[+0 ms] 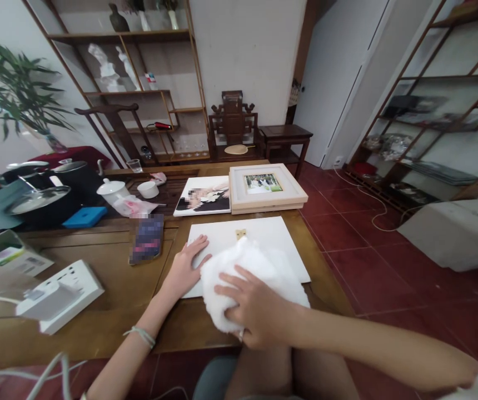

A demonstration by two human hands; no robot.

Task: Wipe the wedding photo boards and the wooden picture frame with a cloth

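Observation:
A white flat panel (280,244), with a small gold-coloured metal hanger (241,234) near its far edge, lies on the wooden table in front of me. My left hand (189,265) rests flat on its left side, fingers apart, holding nothing. In my right hand (249,303) is a fluffy white towel (222,266), pressed down over the near part of the panel. The fingers spread across the cloth, and the towel hides much of the panel's near edge.
Behind the panel lie a photo print (205,197) and stacked light-wood picture frames (264,189). A phone (147,239), a blue box (84,217), a white teapot (114,191), a pot (43,205) and a power strip (72,294) stand to the left. The wooden table (134,300) ends at right.

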